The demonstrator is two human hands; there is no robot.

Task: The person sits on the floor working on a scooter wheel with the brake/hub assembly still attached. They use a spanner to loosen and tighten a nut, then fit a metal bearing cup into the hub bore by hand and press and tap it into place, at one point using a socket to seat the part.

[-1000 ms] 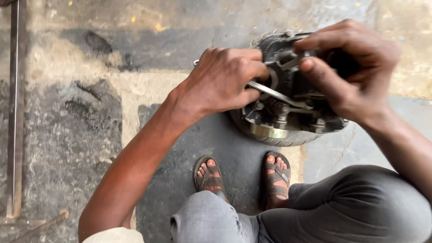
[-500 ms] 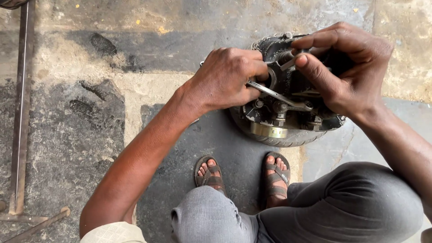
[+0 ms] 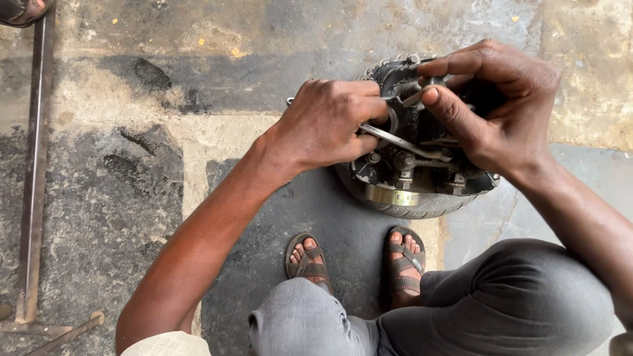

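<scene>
A round, greasy metal wheel hub assembly [image 3: 415, 178] with bolts and a toothed rim lies on the stained concrete floor in front of my feet. My left hand [image 3: 326, 122] is closed around the handle of a thin metal spanner [image 3: 402, 144] that reaches across the hub. My right hand [image 3: 491, 105] rests on the top of the hub, thumb and fingers pinched around a small metal part at the spanner's far end. My hands hide the middle of the hub.
My sandalled feet [image 3: 356, 260] stand just below the hub, my grey-trousered knees [image 3: 461, 310] at the bottom edge. A long rusty metal bar [image 3: 33, 171] runs down the left side. Another person's sandalled foot [image 3: 20, 10] shows at the top left corner.
My right hand's fingers have shifted slightly on top of the hub, and the view has drifted a little. My left hand has kept its hold on the spanner.
</scene>
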